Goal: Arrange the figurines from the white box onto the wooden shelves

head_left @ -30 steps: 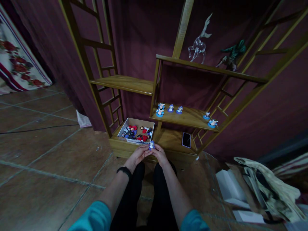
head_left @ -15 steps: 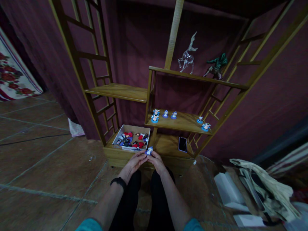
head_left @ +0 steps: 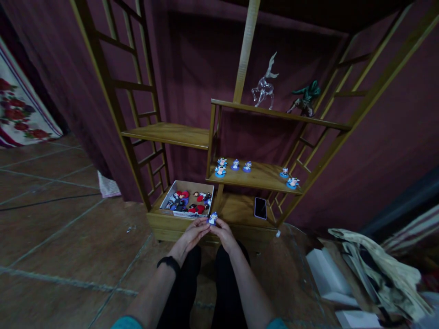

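Note:
A small white and purple figurine [head_left: 213,218] on a purple base is held upright between both hands, in front of the shelf unit. My left hand [head_left: 192,234] grips its base from the left, and my right hand [head_left: 223,232] grips it from the right; the fingertips nearly meet under it. Just beyond my left hand sits an open cardboard box [head_left: 174,188] with several red, black and blue figurines inside. On the small middle shelf [head_left: 264,176] stand several similar figurines, two purple-based ones [head_left: 235,164] among them and blue-based ones at both ends.
A phone [head_left: 260,208] lies on the lower board at the right. Above, a clear glass deer [head_left: 265,87] and a dark green statuette [head_left: 306,98] stand on the upper shelf. White boxes [head_left: 331,276] and a pale cloth bag [head_left: 377,265] are on the floor to the right.
The view has tilted up slightly, so everything sits a little lower. Both hands keep hold of the figurine, which now looks slightly more upright and turned.

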The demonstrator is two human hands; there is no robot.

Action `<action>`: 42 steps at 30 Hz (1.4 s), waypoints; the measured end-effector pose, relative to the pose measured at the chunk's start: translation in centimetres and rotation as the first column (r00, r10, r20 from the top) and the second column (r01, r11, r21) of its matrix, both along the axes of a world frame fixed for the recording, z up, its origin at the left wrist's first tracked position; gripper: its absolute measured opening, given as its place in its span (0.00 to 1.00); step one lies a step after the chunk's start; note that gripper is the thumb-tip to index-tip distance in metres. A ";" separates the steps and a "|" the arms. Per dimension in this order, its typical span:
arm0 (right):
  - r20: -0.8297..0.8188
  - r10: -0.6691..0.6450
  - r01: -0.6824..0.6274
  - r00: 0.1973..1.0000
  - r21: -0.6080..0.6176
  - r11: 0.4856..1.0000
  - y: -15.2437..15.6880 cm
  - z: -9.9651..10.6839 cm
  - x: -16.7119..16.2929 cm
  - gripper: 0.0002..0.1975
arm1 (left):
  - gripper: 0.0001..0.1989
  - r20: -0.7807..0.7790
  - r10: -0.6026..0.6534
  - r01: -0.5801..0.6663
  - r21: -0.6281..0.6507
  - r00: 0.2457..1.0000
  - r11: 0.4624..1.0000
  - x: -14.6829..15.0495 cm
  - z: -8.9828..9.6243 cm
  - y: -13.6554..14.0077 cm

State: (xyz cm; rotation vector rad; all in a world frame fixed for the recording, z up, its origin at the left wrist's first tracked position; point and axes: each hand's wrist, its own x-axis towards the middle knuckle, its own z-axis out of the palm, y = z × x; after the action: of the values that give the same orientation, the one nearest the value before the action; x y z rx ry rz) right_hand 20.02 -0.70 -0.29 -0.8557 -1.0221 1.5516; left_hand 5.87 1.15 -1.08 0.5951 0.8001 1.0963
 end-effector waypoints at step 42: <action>0.045 -0.246 0.247 0.968 -0.021 0.969 1.4 -2.5 -0.1 0.23 | 0.14 0.085 -0.028 0.030 -0.017 0.996 0.999 0.2 0.0 0.0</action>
State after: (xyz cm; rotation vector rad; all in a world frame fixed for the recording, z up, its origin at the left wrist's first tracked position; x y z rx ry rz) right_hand 19.87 0.69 -2.83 -0.9980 -0.8889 1.3434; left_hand 6.06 1.15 -1.12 0.5398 0.7251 1.0795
